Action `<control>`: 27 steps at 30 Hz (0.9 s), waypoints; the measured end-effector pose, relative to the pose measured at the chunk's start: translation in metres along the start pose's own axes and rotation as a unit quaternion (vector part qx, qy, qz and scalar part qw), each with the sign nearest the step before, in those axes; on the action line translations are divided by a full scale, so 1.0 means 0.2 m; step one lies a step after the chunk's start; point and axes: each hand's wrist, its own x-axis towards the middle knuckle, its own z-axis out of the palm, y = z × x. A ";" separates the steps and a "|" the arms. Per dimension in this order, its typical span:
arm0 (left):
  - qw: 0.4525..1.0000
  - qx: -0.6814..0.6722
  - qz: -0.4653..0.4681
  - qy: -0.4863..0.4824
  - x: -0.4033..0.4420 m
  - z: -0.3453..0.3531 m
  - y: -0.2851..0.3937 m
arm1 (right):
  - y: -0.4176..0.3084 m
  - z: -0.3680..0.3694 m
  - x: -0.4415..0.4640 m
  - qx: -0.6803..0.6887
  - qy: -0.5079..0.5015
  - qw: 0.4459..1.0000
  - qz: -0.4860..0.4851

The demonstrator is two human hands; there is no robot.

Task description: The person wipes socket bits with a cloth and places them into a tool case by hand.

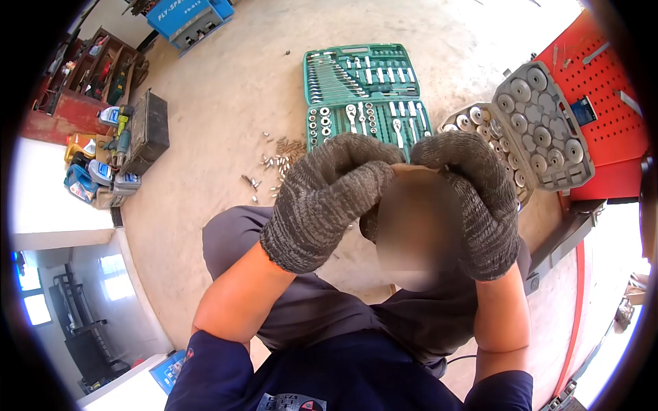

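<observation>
Both my hands wear dark grey knit gloves and are raised close together in front of my lap. My left hand (322,202) has its fingers curled, with the tips pointing inward. Opposite it, my right hand (483,198) is also closed, its fingers bent toward the left one. A thin brownish edge (411,167) shows between the fingertips; a blurred patch below it hides what the hands hold. Beyond them on the floor lies an open green tool case (356,101) with wrenches, ratchets and sockets. Loose sockets and bits (277,163) are scattered beside my left hand.
At right, an open grey case (541,130) of round metal cups lies by a red pegboard panel (610,89). To the left stand a black toolbox (147,133), several fluid bottles (86,179) and a shelf of tools (99,68). A blue machine (188,20) is at the back.
</observation>
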 end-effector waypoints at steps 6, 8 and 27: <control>0.994 -0.098 0.011 0.043 0.01 0.03 0.00 | -0.04 0.02 -0.05 -0.202 -0.010 0.978 -0.051; 0.995 -0.088 0.016 0.053 0.01 0.02 -0.01 | -0.10 0.07 -0.04 -0.234 -0.029 0.971 -0.027; 0.972 0.167 0.150 0.070 -0.05 0.04 0.02 | -0.17 0.04 -0.04 -0.058 -0.065 0.983 0.159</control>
